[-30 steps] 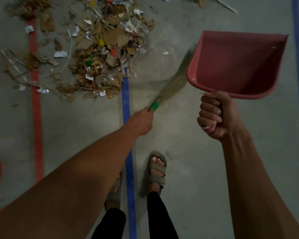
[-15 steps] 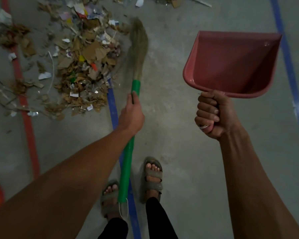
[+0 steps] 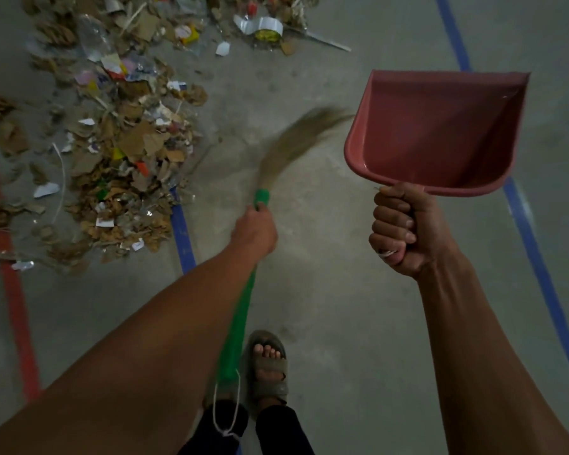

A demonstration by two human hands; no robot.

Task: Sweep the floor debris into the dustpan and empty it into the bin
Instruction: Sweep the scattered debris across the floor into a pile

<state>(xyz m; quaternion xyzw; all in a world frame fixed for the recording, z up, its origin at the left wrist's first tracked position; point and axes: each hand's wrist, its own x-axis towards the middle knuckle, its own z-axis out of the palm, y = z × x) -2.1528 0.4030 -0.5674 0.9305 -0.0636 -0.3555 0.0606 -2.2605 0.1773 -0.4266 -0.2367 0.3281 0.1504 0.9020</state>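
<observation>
Now gripping the broom [image 3: 243,310] by its green handle, left hand [image 3: 255,231] wrapped round it just below the bristle end. Swinging the straw bristles [image 3: 296,139] out over bare floor [image 3: 326,257], blurred, pointing toward the dustpan [image 3: 440,126]; hard to say whether touching the concrete or just above it. Holding that pink dustpan up in the air on the right, right hand [image 3: 401,231] clenched tight round its handle, open mouth facing away, nothing visible inside. Sitting well to the left of the bristles, the debris pile [image 3: 125,159]: torn cardboard, paper scraps, clear plastic, bits of yellow, green and orange, spreading toward the floor's far-left corner. Lying further out along the far edge, more litter [image 3: 263,27] with a crumpled foil wrapper. Running under the pile's near edge, a blue floor line [image 3: 183,234]; crossing the left side, a red line [image 3: 14,290]; slanting down the right side behind the dustpan, a second blue line [image 3: 539,274]. Standing at the near edge, one sandalled foot [image 3: 270,366] beside the handle's tip, a white cord loop [image 3: 225,412] dangling from it.
</observation>
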